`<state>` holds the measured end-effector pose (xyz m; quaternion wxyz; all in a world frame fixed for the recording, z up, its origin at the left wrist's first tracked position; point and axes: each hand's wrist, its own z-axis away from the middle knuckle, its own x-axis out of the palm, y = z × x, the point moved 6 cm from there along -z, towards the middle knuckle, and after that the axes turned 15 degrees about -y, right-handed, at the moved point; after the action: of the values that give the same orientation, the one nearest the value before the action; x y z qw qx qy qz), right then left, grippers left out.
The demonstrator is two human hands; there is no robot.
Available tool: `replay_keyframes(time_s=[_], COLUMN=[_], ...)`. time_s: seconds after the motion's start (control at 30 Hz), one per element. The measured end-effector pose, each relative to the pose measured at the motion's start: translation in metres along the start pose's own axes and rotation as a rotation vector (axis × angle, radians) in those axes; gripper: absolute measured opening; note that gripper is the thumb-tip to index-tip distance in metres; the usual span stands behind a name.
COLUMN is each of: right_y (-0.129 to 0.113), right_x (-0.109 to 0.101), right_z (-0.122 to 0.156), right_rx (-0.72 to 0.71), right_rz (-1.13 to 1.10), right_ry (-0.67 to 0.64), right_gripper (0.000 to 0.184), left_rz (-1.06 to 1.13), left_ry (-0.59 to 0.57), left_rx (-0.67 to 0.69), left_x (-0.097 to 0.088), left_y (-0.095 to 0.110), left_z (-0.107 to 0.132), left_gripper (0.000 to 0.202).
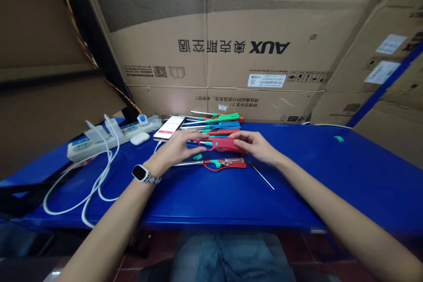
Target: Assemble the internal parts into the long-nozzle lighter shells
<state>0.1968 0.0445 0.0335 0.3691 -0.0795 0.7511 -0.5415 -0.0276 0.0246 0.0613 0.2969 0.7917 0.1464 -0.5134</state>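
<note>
My right hand (259,147) holds the handle end of a red long-necked gas lighter (226,143), thumb in front and fingers behind. My left hand (180,146) is at the lighter's metal neck, with thumb and fingers on either side of it. Nearer to me lies an opened red lighter (231,163), its clear fuel tank and teal trigger exposed. A thin screwdriver (263,177) rests to its right. A small teal piece (197,157) lies below my left fingertips. Just behind the held lighter are another red lighter (223,132), a blue lighter (226,125) and a green lighter (224,117).
A lit phone (169,127) lies left of the lighters, with a white earbud case (140,138) beside it. A white power strip (95,144) and loose white cables (99,180) occupy the left. A large cardboard panel (224,17) stands behind the blue table (330,172). Another teal piece (339,139) lies far right.
</note>
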Motion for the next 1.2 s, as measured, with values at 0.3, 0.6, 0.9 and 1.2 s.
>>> replay_keyframes(time_s=[0.3, 0.6, 0.9, 1.2], right_y=[-0.009, -0.015, -0.007, -0.002], right_x=[0.009, 0.022, 0.026, 0.026], right_z=[0.014, 0.018, 0.019, 0.017], right_rx=[-0.01, -0.077, 0.083, 0.061], right_rz=[0.236, 0.55, 0.723, 0.651], right_ry=[-0.026, -0.097, -0.157, -0.211], right_gripper=[0.034, 0.031, 0.029, 0.031], left_rz=[0.233, 0.278, 0.252, 0.23], left_ry=[-0.112, -0.227, -0.274, -0.295], left_rx=[-0.108, -0.229, -0.161, -0.153], left_x=[0.004, 0.018, 0.029, 0.031], left_y=[-0.001, -0.011, -0.017, -0.01], left_z=[0.012, 0.021, 0.018, 0.015], left_gripper=[0.032, 0.027, 0.022, 0.02])
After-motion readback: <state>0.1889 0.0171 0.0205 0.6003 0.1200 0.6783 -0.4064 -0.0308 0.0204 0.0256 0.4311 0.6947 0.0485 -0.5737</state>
